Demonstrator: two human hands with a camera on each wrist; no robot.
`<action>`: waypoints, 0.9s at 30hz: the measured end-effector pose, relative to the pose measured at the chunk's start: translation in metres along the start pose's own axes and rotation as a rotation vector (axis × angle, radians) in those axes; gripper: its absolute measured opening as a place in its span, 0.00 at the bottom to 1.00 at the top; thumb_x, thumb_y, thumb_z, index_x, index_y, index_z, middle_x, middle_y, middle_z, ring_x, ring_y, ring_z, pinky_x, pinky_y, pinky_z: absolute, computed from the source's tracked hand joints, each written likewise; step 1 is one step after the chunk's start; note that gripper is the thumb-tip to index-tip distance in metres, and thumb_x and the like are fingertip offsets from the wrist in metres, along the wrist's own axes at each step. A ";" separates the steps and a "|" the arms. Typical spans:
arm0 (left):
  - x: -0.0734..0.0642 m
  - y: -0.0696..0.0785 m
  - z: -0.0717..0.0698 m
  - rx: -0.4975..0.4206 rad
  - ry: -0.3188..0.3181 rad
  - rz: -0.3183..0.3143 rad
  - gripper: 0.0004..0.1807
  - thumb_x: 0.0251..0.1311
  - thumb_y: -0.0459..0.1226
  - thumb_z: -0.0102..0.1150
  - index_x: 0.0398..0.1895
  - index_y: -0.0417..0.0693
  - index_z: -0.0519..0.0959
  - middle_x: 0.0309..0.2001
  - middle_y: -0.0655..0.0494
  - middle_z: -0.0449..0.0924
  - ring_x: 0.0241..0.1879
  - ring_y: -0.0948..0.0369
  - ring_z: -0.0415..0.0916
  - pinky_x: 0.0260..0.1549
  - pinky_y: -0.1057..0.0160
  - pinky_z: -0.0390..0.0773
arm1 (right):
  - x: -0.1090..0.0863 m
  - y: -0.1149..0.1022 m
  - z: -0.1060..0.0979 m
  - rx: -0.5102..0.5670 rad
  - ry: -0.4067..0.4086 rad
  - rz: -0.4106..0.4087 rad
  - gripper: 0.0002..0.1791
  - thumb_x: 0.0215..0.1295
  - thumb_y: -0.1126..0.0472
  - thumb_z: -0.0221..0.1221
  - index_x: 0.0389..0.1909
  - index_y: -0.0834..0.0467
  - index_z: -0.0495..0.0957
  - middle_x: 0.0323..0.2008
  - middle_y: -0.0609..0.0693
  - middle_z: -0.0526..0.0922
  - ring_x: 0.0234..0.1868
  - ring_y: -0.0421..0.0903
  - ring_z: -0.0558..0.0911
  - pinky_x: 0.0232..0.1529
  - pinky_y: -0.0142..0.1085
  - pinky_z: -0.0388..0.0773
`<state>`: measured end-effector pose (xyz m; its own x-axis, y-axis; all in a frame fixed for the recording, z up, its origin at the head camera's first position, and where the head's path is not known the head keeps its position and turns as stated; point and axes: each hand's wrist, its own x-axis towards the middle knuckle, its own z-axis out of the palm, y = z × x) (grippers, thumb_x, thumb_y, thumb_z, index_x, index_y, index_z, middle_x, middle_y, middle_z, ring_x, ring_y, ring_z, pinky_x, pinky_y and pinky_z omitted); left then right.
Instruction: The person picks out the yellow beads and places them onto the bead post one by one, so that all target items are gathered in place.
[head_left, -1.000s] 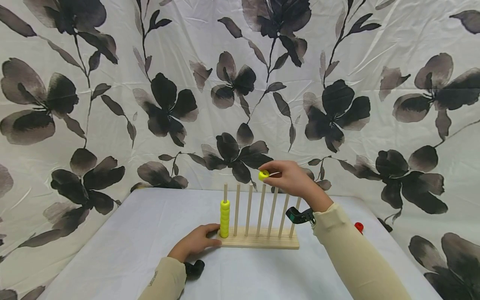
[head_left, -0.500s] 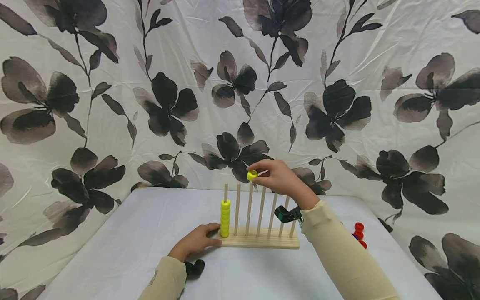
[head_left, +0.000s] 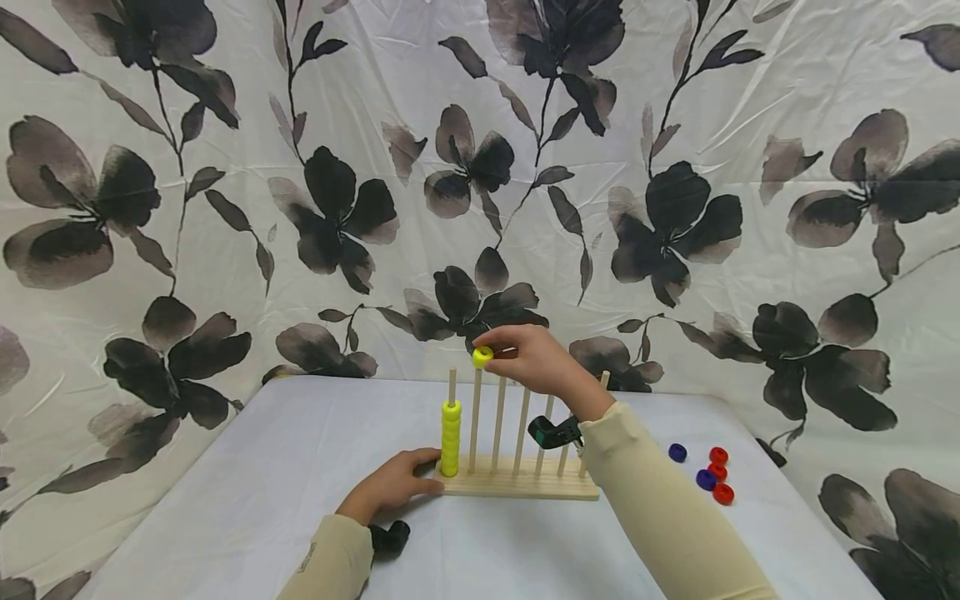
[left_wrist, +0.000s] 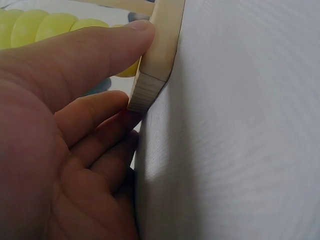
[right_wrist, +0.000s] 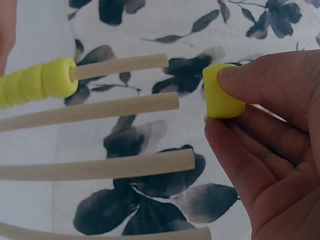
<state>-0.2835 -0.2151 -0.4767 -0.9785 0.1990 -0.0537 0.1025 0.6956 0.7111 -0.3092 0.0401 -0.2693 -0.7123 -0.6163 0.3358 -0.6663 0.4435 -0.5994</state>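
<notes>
My right hand (head_left: 536, 360) pinches a yellow bead (head_left: 482, 358) between thumb and fingers. In the head view it is at the top of the second peg from the left; the right wrist view shows the bead (right_wrist: 223, 95) off the peg tips, with a small gap. Several yellow beads (head_left: 450, 440) are stacked on the leftmost peg, whose tip sticks out above them. At the left end of the wooden peg rack (head_left: 525, 486), my left hand (head_left: 392, 482) grips the base (left_wrist: 160, 50), thumb on one face and fingers against the other side.
To the right of the rack, three red beads (head_left: 723, 494) and two blue beads (head_left: 706, 479) lie loose on the white-covered table (head_left: 300, 442). Several bare pegs (head_left: 498, 425) stand upright beside the yellow stack. A floral cloth (head_left: 465, 167) hangs behind the table.
My right hand has moved left with the yellow bead, from above the middle pegs to the second peg. More red and blue beads have come into view behind the arm. My left hand stays put.
</notes>
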 end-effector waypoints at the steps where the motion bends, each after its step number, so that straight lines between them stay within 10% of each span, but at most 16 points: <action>1: 0.000 0.000 0.000 -0.001 -0.001 0.002 0.35 0.52 0.49 0.70 0.64 0.53 0.73 0.67 0.48 0.70 0.70 0.44 0.60 0.67 0.37 0.60 | 0.001 0.000 0.001 0.000 -0.001 -0.001 0.17 0.63 0.63 0.62 0.54 0.56 0.80 0.51 0.52 0.83 0.51 0.47 0.84 0.48 0.34 0.84; 27: -0.001 0.001 -0.001 -0.011 -0.017 0.001 0.35 0.52 0.50 0.70 0.65 0.53 0.73 0.67 0.49 0.70 0.71 0.44 0.60 0.67 0.37 0.60 | 0.017 -0.007 0.033 -0.007 0.001 -0.025 0.17 0.64 0.63 0.62 0.54 0.56 0.80 0.51 0.51 0.83 0.52 0.46 0.84 0.51 0.31 0.82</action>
<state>-0.2830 -0.2155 -0.4756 -0.9752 0.2117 -0.0651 0.1013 0.6876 0.7190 -0.3094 0.0049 -0.2837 -0.6959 -0.6264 0.3511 -0.6852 0.4329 -0.5857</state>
